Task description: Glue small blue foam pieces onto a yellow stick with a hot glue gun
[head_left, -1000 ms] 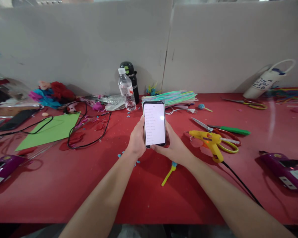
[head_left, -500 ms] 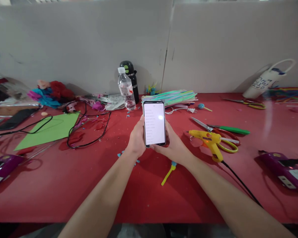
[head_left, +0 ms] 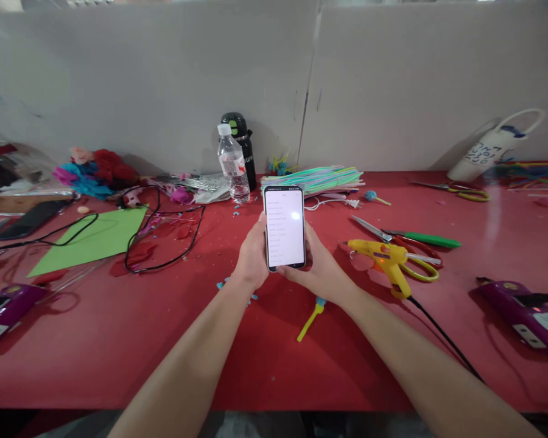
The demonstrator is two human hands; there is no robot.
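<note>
A smartphone (head_left: 285, 228) with a lit white screen and lines of small text is held upright above the red table. My left hand (head_left: 253, 255) grips its left edge, fingers hidden behind it. On the other edge, my right hand (head_left: 315, 261) is closed round the phone, its thumb at the bottom of the screen. Below my right wrist lies a small blue piece with a yellow stem (head_left: 311, 321). Blue scraps (head_left: 223, 284) are scattered beside my left wrist.
To the right lie a yellow glue gun (head_left: 383, 258) with its cord, scissors (head_left: 372, 228) and a green-handled tool (head_left: 432, 239). Pipe cleaners (head_left: 324, 177), a water bottle (head_left: 232, 167) and a black flask (head_left: 246, 146) stand or lie behind. Green paper (head_left: 95, 240) and purple power strips (head_left: 9, 313) are further out.
</note>
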